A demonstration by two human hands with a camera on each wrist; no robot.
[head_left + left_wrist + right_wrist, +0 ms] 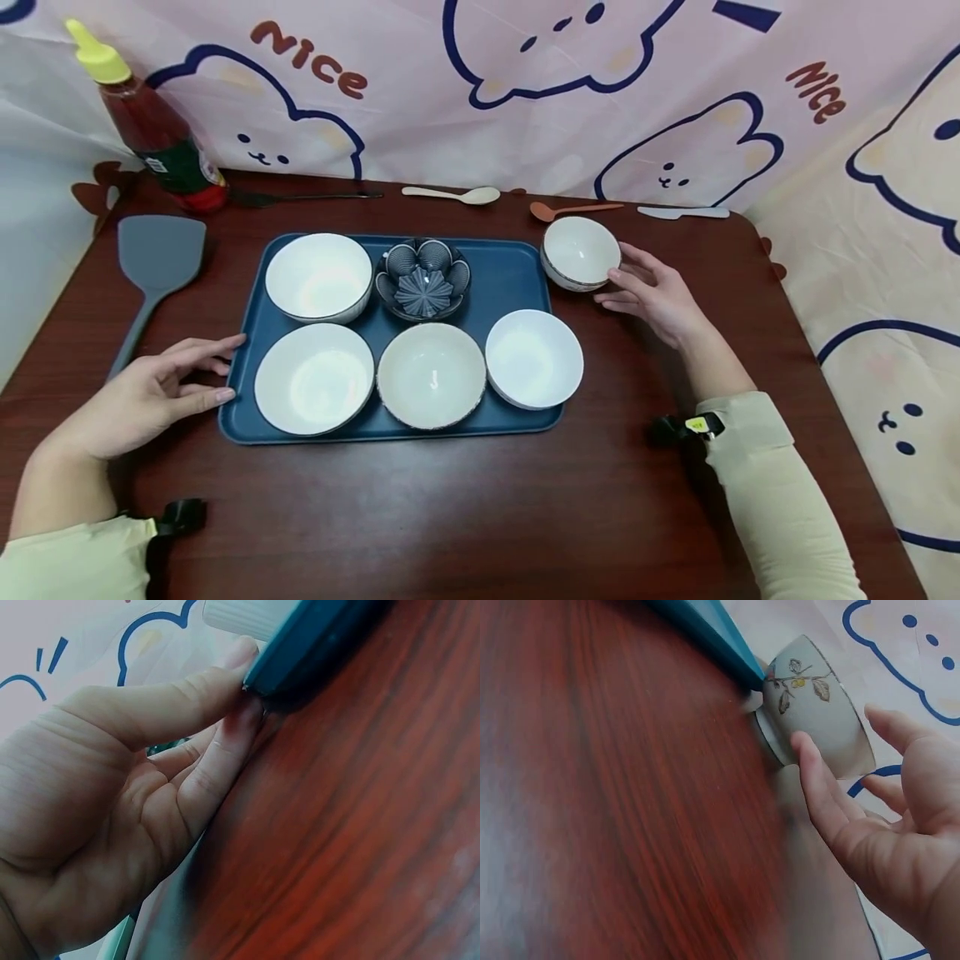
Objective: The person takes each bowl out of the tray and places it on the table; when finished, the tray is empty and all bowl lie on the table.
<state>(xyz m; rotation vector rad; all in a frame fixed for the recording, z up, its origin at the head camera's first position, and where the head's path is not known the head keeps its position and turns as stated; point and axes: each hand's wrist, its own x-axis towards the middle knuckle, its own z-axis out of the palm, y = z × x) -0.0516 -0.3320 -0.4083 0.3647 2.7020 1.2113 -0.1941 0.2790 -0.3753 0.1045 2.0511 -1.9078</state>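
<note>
My left hand (153, 396) pinches the left rim of the blue tray (360, 432); in the left wrist view the thumb is at the rim and a finger is at its underside. At the tray's right edge stands a small white bowl (581, 254), with a floral branch on its outside in the right wrist view. Beside it is my right hand (652, 292), fingers loosely spread, fingertips at the bowl's wall. On the tray are white bowls at back left (318, 277), front left (313, 379), front middle (431, 375) and front right (534, 360), plus a dark petal-shaped bowl (423, 279).
Left of the tray lies a grey spatula (161, 254), with a red sauce bottle (161, 137) behind it. Along the back edge lie a dark fork (300, 197), a cream spoon (453, 195), an orange spoon (570, 210) and a pale knife (682, 212). A printed cloth hangs behind.
</note>
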